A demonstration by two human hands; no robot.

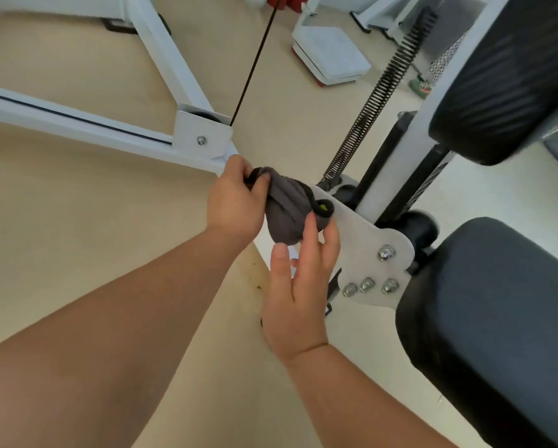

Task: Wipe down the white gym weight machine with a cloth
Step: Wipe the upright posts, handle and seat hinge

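Grip of the left hand [235, 198] holds the cloth [287, 218] at the bracket [361, 234] edge; the right hand [298, 286], grip wide, touches it. A seat [497, 318] crowds right of the bracket, open floor [109, 227] left.

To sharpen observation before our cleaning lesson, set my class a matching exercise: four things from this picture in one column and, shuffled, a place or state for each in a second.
Column one:
1 cloth
2 coil spring
3 seat pad
4 bolts

Column two:
A shiny, on the white bracket plate
B bunched, gripped by the left hand
C black, at the lower right
D stretched diagonally upward

Pairs: 1-B, 2-D, 3-C, 4-A
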